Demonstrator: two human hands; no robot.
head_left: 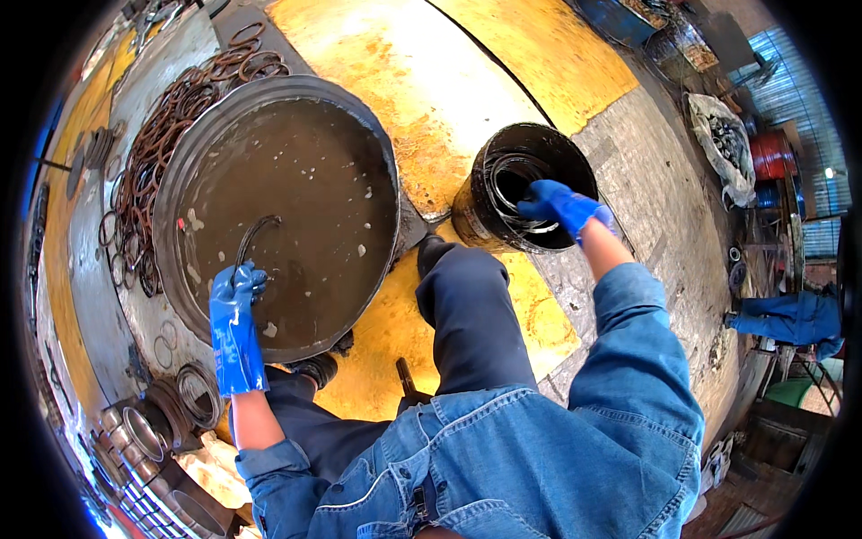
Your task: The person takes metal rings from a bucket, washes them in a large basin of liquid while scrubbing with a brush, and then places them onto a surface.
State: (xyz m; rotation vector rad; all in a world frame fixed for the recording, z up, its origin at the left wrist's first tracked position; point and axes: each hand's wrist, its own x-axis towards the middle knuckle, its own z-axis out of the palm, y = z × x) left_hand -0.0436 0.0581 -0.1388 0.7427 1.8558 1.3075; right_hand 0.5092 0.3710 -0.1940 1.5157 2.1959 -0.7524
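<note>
You can read no text, label, brand, number or sign anywhere in view, neither close to you nor farther out toward the rim, where details show too small to tell.

I see a gap between the basin (395, 193) and the bucket (465, 214); the raised knee (462, 280) blocks its near end, and heaped rings (166, 148) crowd the basin's left.

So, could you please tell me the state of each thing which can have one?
Left hand: gloved, gripping dark curved piece.
Dark curved piece: held, over tub.
Tub: open, holding murky brown liquid.
Right hand: gloved, at bucket's mouth; grip unclear.
Bucket: open, rings inside.
Ring pile: heaped loosely beside tub.
</note>
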